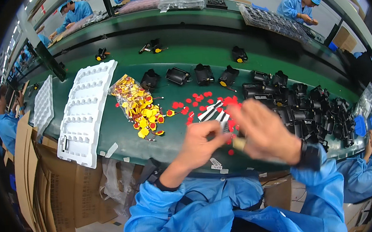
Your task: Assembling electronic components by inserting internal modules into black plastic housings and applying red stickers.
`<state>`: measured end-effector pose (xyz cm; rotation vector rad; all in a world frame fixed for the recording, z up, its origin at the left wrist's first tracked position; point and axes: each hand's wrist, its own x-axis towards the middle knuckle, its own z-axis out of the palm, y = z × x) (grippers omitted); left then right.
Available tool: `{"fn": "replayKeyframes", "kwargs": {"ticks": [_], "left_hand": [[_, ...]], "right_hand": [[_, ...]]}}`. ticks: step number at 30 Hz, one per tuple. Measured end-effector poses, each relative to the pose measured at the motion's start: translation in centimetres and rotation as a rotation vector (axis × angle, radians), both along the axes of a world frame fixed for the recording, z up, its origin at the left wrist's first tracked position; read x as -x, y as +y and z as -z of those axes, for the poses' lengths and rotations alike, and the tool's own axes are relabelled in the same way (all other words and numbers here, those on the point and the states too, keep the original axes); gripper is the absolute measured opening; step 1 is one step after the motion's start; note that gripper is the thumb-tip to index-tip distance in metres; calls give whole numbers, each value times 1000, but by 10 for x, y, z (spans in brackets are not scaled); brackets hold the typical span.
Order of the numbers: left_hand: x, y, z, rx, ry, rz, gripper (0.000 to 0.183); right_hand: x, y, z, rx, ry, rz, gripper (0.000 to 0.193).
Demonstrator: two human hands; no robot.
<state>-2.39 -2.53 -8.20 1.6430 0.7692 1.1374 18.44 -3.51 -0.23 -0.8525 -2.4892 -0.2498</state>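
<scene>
My left hand (201, 143) is closed, thumb and forefinger pinched together at a small greyish piece (225, 126) that I cannot make out. Close beside it is my right hand (264, 131), smeared by motion, so its fingers are unclear. A pale yellow object (240, 144) shows blurred at its lower edge; whether that hand grips it is hidden. Just beyond both hands lie several black-and-white strips (212, 111) among scattered red discs (195, 98). Left of these, yellow-and-red round parts (146, 115) spill from a clear plastic bag (124, 88).
A white moulded tray (83, 107) lies at the left. Black plastic housings (204, 73) stand in a row behind, and many more (300, 106) crowd the right side. Cardboard sheets (55, 185) lean below the table's left edge. Co-workers in blue sit around the green bench (174, 132).
</scene>
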Motion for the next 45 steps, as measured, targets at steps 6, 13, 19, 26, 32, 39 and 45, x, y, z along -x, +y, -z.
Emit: {"fn": "replayKeyframes", "kwargs": {"ticks": [6, 13, 19, 26, 32, 39, 45], "left_hand": [[38, 15, 34, -475, 353, -362, 20], [41, 15, 40, -490, 360, -299, 15], [43, 19, 39, -443, 364, -260, 15], [42, 18, 37, -479, 401, -223, 16], [33, 16, 38, -526, 479, -254, 15], [13, 32, 30, -562, 626, -398, 15], [13, 51, 18, -359, 795, -469, 11]], "right_hand": [[-16, 188, -1, 460, 477, 149, 52], [6, 306, 19, 1297, 752, 218, 35], [11, 340, 14, 1343, 451, 240, 26], [11, 355, 29, 595, -214, 269, 29], [30, 330, 66, 461, -246, 219, 28], [-4, 327, 50, 473, -351, 173, 26], [22, 256, -10, 190, -270, 38, 33]]}}
